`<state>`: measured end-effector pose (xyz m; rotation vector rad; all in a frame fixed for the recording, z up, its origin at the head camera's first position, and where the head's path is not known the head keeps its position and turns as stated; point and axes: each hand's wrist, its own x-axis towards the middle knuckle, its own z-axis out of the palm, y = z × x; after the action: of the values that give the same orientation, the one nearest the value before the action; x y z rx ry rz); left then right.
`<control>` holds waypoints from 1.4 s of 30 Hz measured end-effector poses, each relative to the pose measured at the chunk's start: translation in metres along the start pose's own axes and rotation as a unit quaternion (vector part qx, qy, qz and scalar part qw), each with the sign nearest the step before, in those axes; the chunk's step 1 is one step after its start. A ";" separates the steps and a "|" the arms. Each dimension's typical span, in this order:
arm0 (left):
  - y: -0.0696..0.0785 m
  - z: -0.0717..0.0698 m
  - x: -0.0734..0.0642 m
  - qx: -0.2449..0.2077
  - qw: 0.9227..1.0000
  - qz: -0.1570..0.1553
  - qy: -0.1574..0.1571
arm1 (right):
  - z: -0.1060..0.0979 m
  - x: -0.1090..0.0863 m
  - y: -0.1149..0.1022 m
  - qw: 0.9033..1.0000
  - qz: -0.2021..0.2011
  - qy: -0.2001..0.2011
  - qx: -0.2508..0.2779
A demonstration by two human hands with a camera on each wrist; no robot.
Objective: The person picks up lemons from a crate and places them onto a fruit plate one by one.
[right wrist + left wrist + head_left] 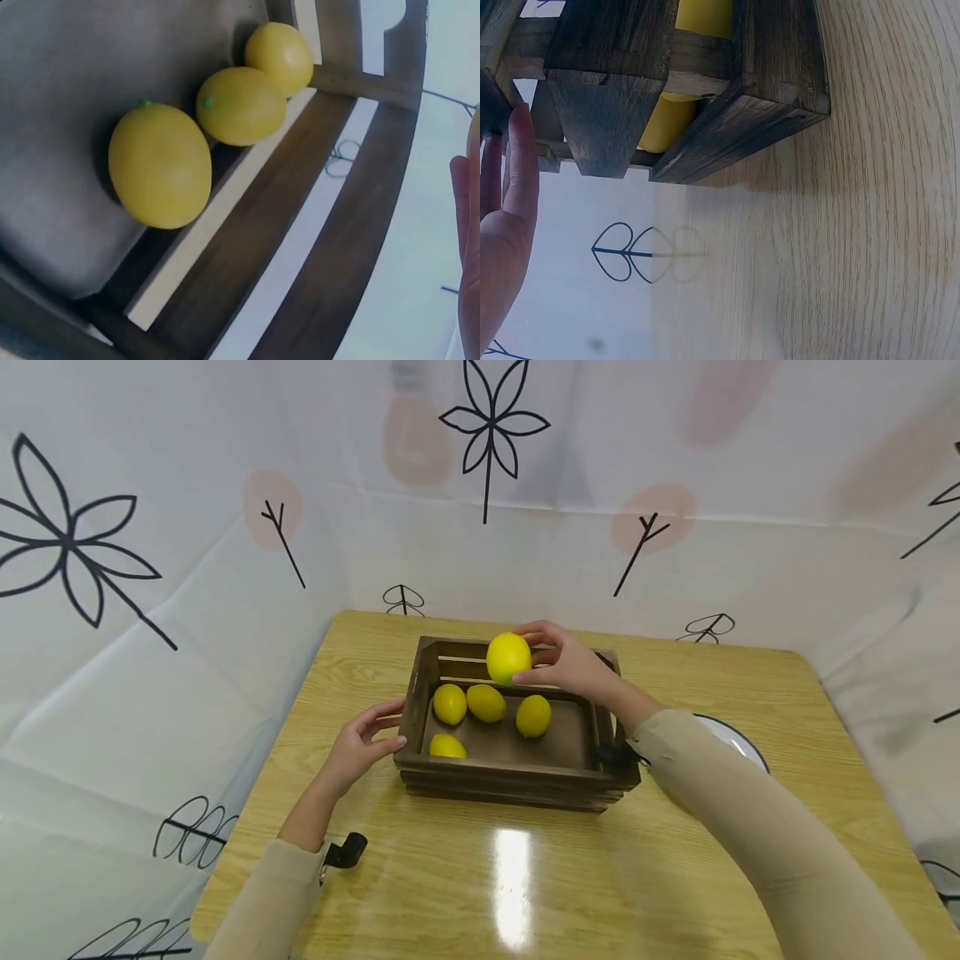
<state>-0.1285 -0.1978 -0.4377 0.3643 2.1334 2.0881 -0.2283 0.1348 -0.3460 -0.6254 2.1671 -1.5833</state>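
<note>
A lemon (508, 658) is held up over the back of a dark wooden slatted crate (510, 767), with my right hand (566, 664) pinching it from the right between thumb and fingers. Several more lemons lie on the crate's floor: one lemon (533, 716) near the middle, the others toward the left end. From the right wrist, a lemon (160, 165) with a green tip shows close below. My left hand (362, 745) touches the crate's left end with its fingers extended. In the left wrist view, those fingers (523, 169) lie against the upper slat.
The crate stands on a light wooden table (450, 877). A white plate (731, 735) with a blue rim sits to the right, partly hidden behind my right sleeve. A pale cloth with plant drawings (491, 422) hangs behind and at the sides.
</note>
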 end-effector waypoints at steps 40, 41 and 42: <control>-0.001 0.001 -0.002 0.014 1.000 -0.007 0.002 | -0.054 -0.071 -0.002 0.991 -0.010 0.137 -0.002; -0.001 0.001 -0.002 0.014 1.000 -0.007 0.001 | -0.056 -0.073 -0.002 0.990 -0.010 0.140 -0.002; -0.001 0.001 -0.002 0.013 1.000 -0.006 0.001 | -0.057 -0.075 -0.001 0.990 -0.010 0.143 -0.002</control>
<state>-0.1260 -0.1973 -0.4389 0.3502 2.1613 2.0559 -0.1972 0.2209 -0.3254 -0.4439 2.3715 -1.7721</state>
